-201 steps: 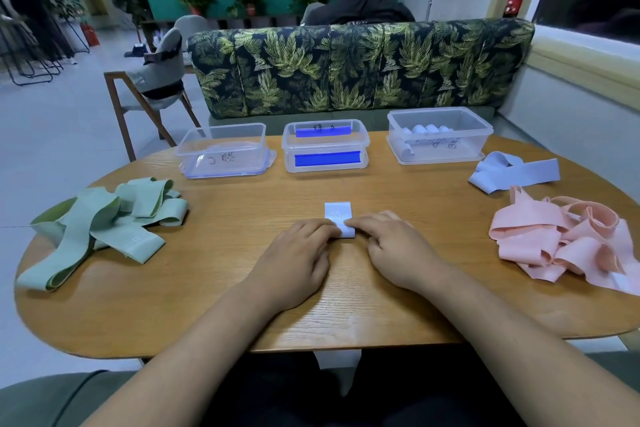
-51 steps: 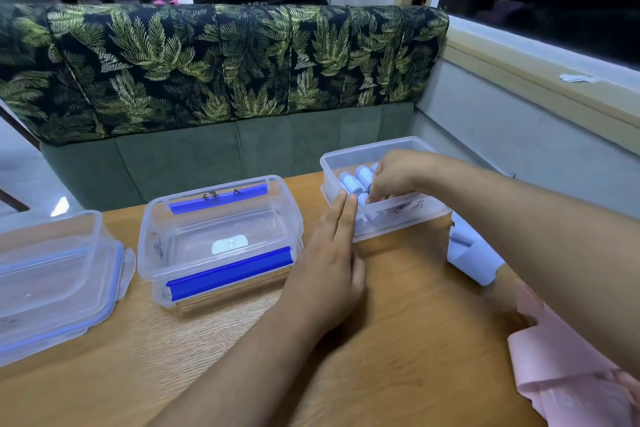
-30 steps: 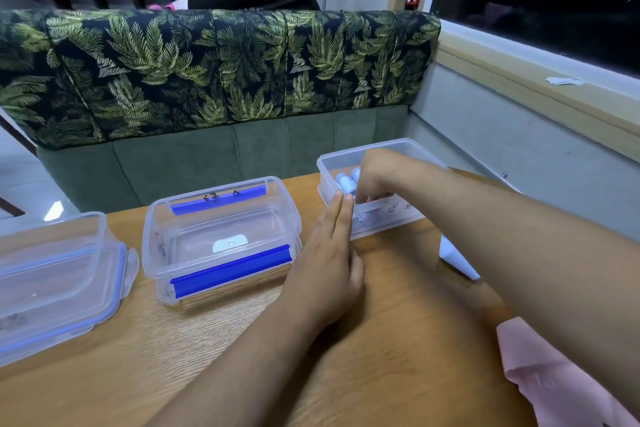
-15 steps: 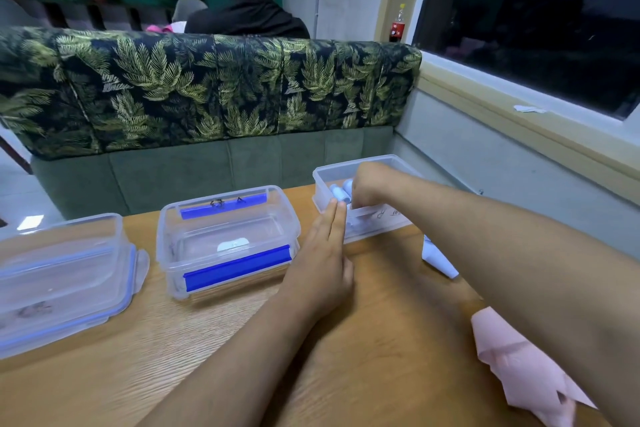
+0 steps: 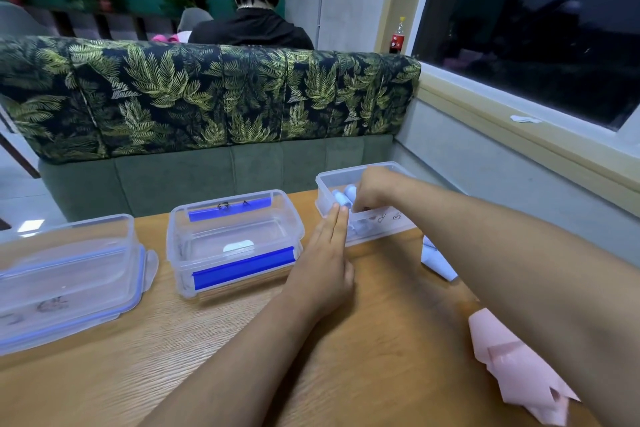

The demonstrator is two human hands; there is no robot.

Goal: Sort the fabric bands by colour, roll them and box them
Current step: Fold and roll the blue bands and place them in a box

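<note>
My right hand reaches down into the clear box at the bench's far edge, towards the right. Its fingers curl among the rolled pale blue bands, but I cannot tell whether they grip one. My left hand lies released on the bench, its straight fingertips touching the box's near wall. A loose blue band lies just right of the box, and pink bands lie near the right edge.
</note>
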